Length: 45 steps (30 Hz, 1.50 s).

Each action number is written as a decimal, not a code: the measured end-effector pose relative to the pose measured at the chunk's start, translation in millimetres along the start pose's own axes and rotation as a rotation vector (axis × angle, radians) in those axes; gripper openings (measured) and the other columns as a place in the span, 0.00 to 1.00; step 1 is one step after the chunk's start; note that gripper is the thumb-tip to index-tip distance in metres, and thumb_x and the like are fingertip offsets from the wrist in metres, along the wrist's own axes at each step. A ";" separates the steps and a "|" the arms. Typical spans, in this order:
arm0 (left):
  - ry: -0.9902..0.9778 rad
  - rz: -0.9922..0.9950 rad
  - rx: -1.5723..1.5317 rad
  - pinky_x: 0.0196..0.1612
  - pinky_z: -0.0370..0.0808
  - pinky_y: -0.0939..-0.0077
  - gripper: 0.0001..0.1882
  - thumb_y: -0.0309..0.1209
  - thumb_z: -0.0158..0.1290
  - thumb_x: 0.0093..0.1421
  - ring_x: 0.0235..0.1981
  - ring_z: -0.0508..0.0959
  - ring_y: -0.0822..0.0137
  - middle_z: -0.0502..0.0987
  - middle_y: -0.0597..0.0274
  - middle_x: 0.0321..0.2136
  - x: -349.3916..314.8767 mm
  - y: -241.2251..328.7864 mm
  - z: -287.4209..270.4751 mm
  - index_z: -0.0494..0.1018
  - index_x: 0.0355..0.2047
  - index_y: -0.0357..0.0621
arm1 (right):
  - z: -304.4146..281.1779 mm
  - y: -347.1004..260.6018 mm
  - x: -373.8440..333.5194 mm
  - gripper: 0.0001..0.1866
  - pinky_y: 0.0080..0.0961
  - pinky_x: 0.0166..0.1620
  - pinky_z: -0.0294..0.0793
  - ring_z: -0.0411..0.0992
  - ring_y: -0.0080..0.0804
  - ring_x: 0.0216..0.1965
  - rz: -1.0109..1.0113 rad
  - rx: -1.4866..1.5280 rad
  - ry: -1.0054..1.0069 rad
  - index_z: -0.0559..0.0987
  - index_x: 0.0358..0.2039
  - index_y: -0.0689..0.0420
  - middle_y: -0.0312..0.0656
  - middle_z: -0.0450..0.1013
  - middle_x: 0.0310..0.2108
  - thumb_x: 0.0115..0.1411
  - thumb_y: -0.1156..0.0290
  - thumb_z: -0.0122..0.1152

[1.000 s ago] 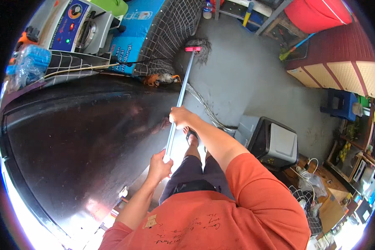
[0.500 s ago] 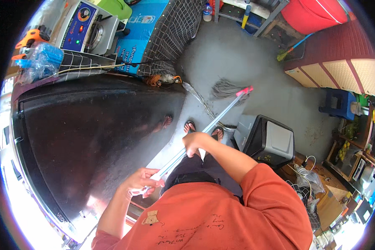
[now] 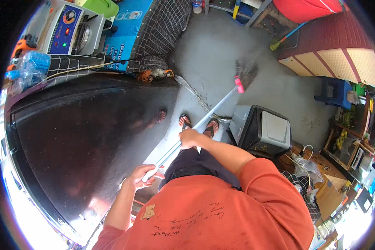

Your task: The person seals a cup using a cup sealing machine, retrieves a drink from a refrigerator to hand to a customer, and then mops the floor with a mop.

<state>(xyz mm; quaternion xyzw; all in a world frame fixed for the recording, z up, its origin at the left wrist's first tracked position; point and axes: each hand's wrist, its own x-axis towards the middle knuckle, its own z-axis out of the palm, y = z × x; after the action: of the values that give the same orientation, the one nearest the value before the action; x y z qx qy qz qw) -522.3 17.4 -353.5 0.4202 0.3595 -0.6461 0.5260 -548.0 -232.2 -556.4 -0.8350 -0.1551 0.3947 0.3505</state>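
Note:
I hold a long broom (image 3: 212,109) with a silver handle, a pink collar and dark bristles (image 3: 246,70). My right hand (image 3: 189,138) grips the handle near its middle, just above my sandalled feet (image 3: 198,123). My left hand (image 3: 144,176) grips the handle's near end, lower left, beside the edge of a big glossy black panel (image 3: 83,137). The bristles rest on the grey concrete floor (image 3: 221,46) to the upper right, blurred by motion. A thin trail of water or dirt (image 3: 193,93) runs across the floor toward my feet.
A black and grey boxy appliance (image 3: 264,131) stands right of my feet. A checked cloth (image 3: 158,33) hangs over blue items at the top, beside a white machine with dials (image 3: 68,27). Cream cabinets (image 3: 333,58), a red tub (image 3: 308,8) and a blue stool (image 3: 331,91) stand at the right.
The broom head has swung from the upper middle of the floor to the right and then farther out. Both hands moved with the handle; my left hand dropped lower.

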 end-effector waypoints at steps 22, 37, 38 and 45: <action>0.785 0.486 1.256 0.27 0.73 0.75 0.23 0.27 0.60 0.52 0.20 0.76 0.75 0.79 0.50 0.20 -89.8 -48.1 9.1 0.77 0.51 0.45 | -10.9 -112.2 27.6 0.14 0.38 0.44 0.78 0.79 0.44 0.42 -0.134 0.071 -0.224 0.84 0.32 0.58 0.49 0.80 0.36 0.42 0.69 0.63; 0.559 0.164 1.399 0.31 0.74 0.59 0.31 0.28 0.56 0.54 0.24 0.80 0.50 0.76 0.39 0.25 -25.4 -48.3 -2.6 0.69 0.60 0.59 | 59.4 -54.3 14.7 0.17 0.39 0.45 0.77 0.79 0.46 0.40 0.106 -0.004 -0.105 0.84 0.31 0.56 0.49 0.80 0.35 0.41 0.61 0.64; 0.553 0.246 1.396 0.31 0.75 0.60 0.30 0.28 0.56 0.54 0.24 0.80 0.51 0.77 0.41 0.25 -45.9 -63.9 -30.1 0.70 0.59 0.58 | 58.8 -80.7 18.3 0.17 0.38 0.46 0.77 0.79 0.46 0.41 0.079 0.036 -0.155 0.84 0.32 0.56 0.50 0.80 0.37 0.41 0.61 0.63; 0.633 0.362 1.340 0.31 0.76 0.63 0.25 0.27 0.58 0.53 0.25 0.81 0.52 0.79 0.43 0.25 -70.5 -65.3 -1.5 0.75 0.53 0.52 | 56.2 -97.6 1.7 0.16 0.39 0.46 0.77 0.78 0.47 0.42 -0.023 0.092 -0.067 0.84 0.32 0.58 0.50 0.80 0.37 0.43 0.63 0.62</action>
<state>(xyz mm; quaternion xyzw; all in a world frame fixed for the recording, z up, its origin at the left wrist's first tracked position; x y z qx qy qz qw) -579.6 57.6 -287.7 0.8672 -0.0504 -0.4785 0.1282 -588.2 -136.3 -513.1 -0.8026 -0.1579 0.4250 0.3877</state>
